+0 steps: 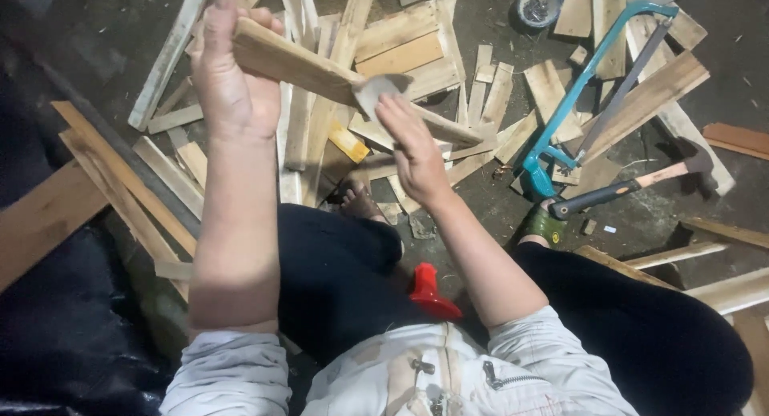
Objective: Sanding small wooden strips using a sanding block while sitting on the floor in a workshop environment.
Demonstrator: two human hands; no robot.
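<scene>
My left hand [231, 78] grips one end of a short wooden slat [298, 65] and holds it up above my lap, slanting down to the right. My right hand [412, 144] presses a small grey piece of sandpaper [376, 90] against the slat's far end, fingers pinched on it. Both forearms are bare, with pale sleeves pushed up. I sit with dark trousers over a floor littered with wood offcuts.
A teal hacksaw [585, 88] lies on the scraps at the right, with a hammer [641, 180] beside it. A red object [428, 292] sits between my legs. Loose slats [400, 44] cover the dark floor ahead; longer boards [48, 212] lie at left.
</scene>
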